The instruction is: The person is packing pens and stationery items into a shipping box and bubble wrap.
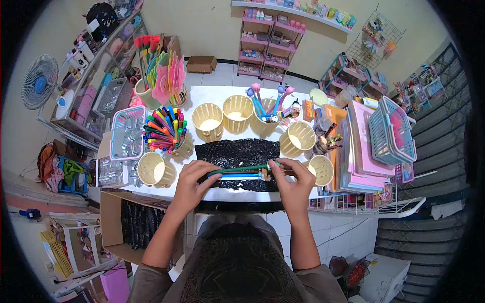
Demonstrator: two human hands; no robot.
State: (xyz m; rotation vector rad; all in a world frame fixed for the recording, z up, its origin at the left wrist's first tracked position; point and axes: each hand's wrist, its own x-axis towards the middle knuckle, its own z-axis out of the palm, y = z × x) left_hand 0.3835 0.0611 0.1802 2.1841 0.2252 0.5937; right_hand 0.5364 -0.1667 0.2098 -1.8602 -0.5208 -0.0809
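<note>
A slim green pen spans the gap between my two hands, gripped at both ends. My left hand pinches its left end between thumb and fingers, while my right hand holds the right end. Just below it lie several blue pens, side by side on a sheet of black bubble wrap. Their right ends carry small toppers, too small to make out. The bubble wrap rests on a white table directly before me.
Cream woven baskets stand around the wrap. One cup area is packed with coloured markers; another basket holds novelty pens. Stacked pink folders and a blue basket are at right. Below left is a cardboard box.
</note>
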